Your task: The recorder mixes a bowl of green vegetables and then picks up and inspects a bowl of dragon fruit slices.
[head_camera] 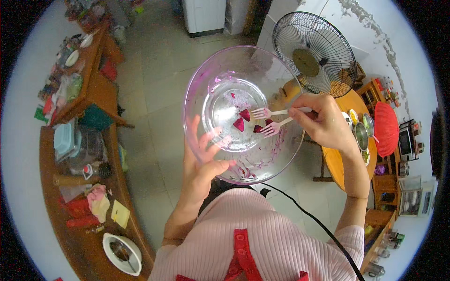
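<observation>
A large clear bowl (242,177), its inside smeared purple, is held up in front of my chest. My left hand (204,163) grips it from the left, with the thumb over the near rim and the fingers seen through the wall underneath. Several dark magenta pieces of fruit or vegetable (239,124) lie on the bottom. In my right hand (318,119), at the bowl's right rim, are two white plastic forks (281,123). Their pink-stained tines point left over the bowl; one fork's tines are against or just above a dark piece.
A standing fan (313,54) is close beyond the bowl's far right. Dishes (361,136) and a red cover (386,129) are on a round wooden table (334,158) at right. Along the left runs a wooden counter (88,246) with a white basin (122,253). A black cable (316,219) crosses my right side.
</observation>
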`<move>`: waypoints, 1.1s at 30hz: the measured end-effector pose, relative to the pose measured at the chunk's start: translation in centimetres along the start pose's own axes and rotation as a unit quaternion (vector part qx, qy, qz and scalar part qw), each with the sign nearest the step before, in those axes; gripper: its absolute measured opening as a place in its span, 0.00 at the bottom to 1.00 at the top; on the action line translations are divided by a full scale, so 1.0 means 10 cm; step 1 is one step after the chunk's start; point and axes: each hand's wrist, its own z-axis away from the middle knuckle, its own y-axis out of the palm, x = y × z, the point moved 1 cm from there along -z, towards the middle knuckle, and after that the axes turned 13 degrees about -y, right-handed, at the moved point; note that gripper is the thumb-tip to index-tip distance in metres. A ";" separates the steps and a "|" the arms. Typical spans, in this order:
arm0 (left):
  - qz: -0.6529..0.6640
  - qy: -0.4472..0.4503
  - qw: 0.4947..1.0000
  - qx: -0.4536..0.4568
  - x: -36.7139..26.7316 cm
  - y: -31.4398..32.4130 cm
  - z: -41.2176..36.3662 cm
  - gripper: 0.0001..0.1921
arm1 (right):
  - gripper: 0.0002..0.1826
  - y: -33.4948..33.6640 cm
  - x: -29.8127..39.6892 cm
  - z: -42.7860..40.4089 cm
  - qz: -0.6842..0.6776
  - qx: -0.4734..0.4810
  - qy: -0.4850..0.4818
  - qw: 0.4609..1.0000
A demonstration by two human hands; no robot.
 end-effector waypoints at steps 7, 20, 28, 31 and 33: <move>-0.027 0.011 0.999 -0.019 0.01 -0.02 -0.01 0.46 | 0.08 0.08 -0.04 -0.02 0.002 -0.002 -0.015 1.000; -0.001 -0.024 0.999 0.036 0.03 -0.04 0.01 0.48 | 0.06 0.14 -0.19 -0.11 0.018 0.074 -0.107 0.991; -0.003 -0.028 0.999 0.028 0.00 -0.11 -0.03 0.47 | 0.08 0.13 -0.21 -0.29 -0.043 0.139 -0.048 0.988; 0.010 -0.028 0.999 0.031 0.03 -0.14 -0.06 0.47 | 0.08 0.19 -0.30 -0.28 -0.061 0.113 -0.070 0.989; 0.015 -0.029 0.999 0.028 0.05 -0.10 -0.07 0.47 | 0.08 0.19 -0.31 -0.27 -0.072 0.088 -0.084 0.990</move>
